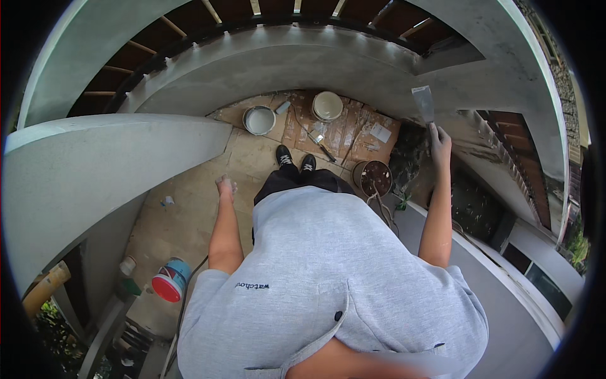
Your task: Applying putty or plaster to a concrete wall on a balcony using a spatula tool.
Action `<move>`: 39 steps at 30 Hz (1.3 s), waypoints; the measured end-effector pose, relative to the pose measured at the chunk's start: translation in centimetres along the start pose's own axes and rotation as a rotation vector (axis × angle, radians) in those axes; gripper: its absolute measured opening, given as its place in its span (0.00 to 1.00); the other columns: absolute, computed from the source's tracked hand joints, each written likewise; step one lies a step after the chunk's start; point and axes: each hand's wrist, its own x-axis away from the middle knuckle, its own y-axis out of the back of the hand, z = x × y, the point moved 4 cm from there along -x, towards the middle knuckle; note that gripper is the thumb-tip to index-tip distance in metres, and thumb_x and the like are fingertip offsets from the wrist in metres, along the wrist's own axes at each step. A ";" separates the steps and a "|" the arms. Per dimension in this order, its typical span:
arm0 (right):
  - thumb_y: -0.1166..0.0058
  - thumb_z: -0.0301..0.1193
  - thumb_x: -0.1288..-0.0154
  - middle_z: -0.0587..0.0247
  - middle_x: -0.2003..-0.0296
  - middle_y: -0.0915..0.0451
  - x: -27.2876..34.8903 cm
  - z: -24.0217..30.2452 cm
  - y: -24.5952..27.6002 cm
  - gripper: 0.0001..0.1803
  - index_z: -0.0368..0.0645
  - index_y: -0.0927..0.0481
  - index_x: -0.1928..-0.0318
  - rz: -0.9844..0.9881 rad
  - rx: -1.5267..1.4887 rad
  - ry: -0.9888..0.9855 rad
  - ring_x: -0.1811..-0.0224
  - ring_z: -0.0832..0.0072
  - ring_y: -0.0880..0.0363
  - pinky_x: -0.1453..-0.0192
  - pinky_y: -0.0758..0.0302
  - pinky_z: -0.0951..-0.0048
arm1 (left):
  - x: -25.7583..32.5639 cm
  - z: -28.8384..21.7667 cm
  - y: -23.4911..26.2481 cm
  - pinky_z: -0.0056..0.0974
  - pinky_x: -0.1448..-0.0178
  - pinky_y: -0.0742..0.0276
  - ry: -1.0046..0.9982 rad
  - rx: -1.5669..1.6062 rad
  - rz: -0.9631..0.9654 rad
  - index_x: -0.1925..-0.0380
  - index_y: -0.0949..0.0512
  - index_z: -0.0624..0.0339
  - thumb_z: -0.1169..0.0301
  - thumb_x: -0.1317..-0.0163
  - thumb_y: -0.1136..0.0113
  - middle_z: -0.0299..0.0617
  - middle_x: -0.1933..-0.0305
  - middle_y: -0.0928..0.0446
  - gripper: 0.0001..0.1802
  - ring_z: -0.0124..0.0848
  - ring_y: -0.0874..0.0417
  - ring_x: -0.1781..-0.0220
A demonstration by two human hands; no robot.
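My right hand is closed round the handle of a putty knife. Its wide, flat metal blade points away from me, close to the grey plastered wall. My left hand hangs low at my left side over the tiled floor. Its fingers are slightly bent and apart, with whitish smears on them, and I see nothing in it. Beyond my shoes stand a bucket of grey-white material and a cream-coloured bucket.
Stained cardboard covers the far floor, with a long-handled tool on it. Right of my feet stands a dark bucket with a rope. A blue and red bucket is at left. A low curved wall rises at left.
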 end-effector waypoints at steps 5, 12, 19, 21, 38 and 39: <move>0.53 0.43 0.28 0.69 0.86 0.30 7.9 -15.3 -7.4 0.21 0.40 0.25 0.73 0.130 -0.152 -0.492 0.89 0.80 0.33 0.85 0.39 0.76 | 3.0 -0.2 -5.6 0.33 0.72 0.29 0.069 -0.093 0.192 0.54 0.31 0.52 0.56 0.33 0.52 0.37 0.63 0.23 0.15 0.28 0.24 0.71; 0.52 0.45 0.30 0.67 0.84 0.30 12.8 -30.0 -21.1 0.22 0.40 0.28 0.73 0.076 -0.426 -0.799 0.88 0.78 0.31 0.84 0.34 0.74 | -2.8 1.2 -26.2 0.34 0.72 0.28 -0.377 -0.885 0.568 0.58 0.26 0.56 0.57 0.35 0.50 0.38 0.71 0.23 0.16 0.27 0.24 0.75; 0.56 0.41 0.27 0.66 0.86 0.30 18.5 -39.6 -39.2 0.19 0.42 0.31 0.73 -0.121 -0.658 -0.918 0.89 0.80 0.32 0.87 0.36 0.76 | -20.8 9.2 -56.2 0.42 0.62 0.21 -0.341 -1.002 0.653 0.55 0.27 0.76 0.51 0.42 0.45 0.59 0.62 0.20 0.33 0.42 0.17 0.65; 0.48 0.40 0.31 0.59 0.84 0.27 19.4 -38.3 -43.6 0.20 0.37 0.30 0.74 0.003 -0.481 -1.026 0.86 0.72 0.28 0.81 0.33 0.69 | -27.9 6.2 -60.1 0.52 0.40 0.34 -0.099 -0.723 0.508 0.38 0.35 0.60 0.48 0.41 0.41 0.48 0.39 0.33 0.37 0.41 0.30 0.42; 0.45 0.39 0.36 0.45 0.79 0.25 22.8 -40.3 -46.4 0.19 0.33 0.28 0.71 0.186 -0.106 -0.942 0.77 0.53 0.25 0.68 0.29 0.59 | -25.3 14.7 -60.9 0.45 0.57 0.14 -0.228 -0.016 0.555 0.37 0.43 0.61 0.85 0.43 0.49 0.51 0.43 0.29 0.32 0.45 0.21 0.50; 0.45 0.39 0.36 0.45 0.79 0.25 23.1 -40.4 -46.8 0.19 0.33 0.27 0.71 0.177 -0.128 -0.976 0.76 0.53 0.24 0.67 0.29 0.59 | -25.6 14.8 -59.7 0.43 0.56 0.16 -0.246 -0.036 0.563 0.38 0.42 0.61 0.85 0.42 0.49 0.49 0.43 0.29 0.31 0.42 0.21 0.49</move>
